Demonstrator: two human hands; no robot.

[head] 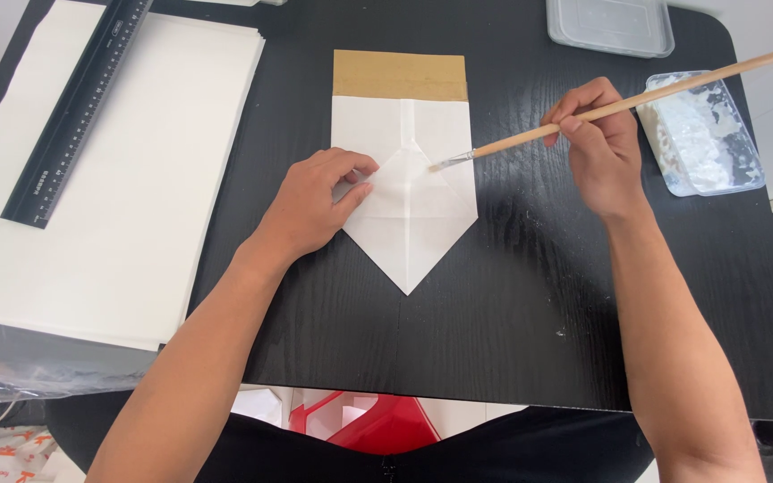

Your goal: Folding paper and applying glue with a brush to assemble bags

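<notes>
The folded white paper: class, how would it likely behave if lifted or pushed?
The paper looks thin and creased, so probably floppy and light. It lies flat on the smooth table, so it may slide; the left hand pins it.

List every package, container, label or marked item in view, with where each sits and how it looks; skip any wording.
Clear plastic container: top edge of the table, rectangular, see-through, closed.
Shallow clear tray: right of the right hand, rectangular, smeared with white paste.
Black ruler: lying slantwise on the white paper stack at left, long, with pale markings.
Clear plastic wrap: lower left, crumpled under the stack.
No screens or signs.
</notes>
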